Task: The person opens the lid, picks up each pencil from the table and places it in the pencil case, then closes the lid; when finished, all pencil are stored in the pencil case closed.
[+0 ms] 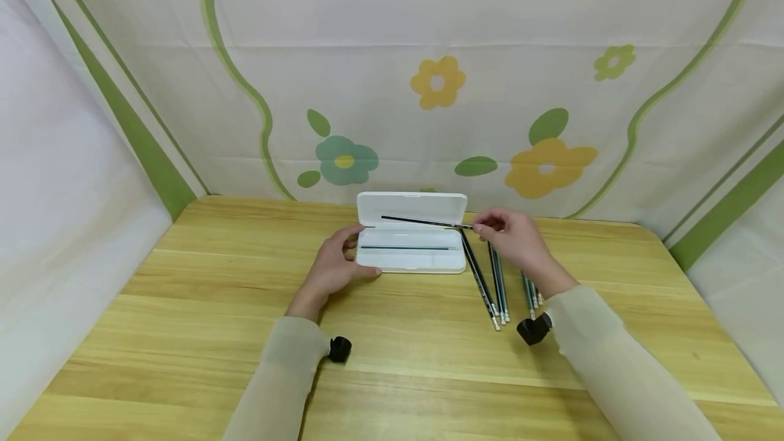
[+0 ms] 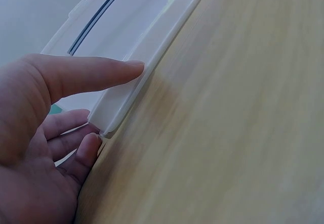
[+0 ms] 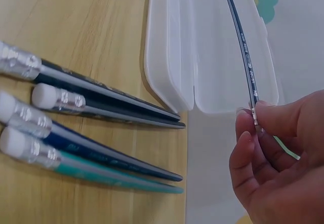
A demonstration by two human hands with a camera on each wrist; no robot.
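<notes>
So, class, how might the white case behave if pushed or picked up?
The white case would probably slide rather than tip, lying low and flat on the table. Its thin walls suggest it's light. The open lid may swing, seeming hinged along one edge.

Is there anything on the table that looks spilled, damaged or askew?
Nothing looks spilled or damaged. The loose dark and teal eraser-tipped pencils lie slightly askew, at differing angles, beside the open white plastic case.
</notes>
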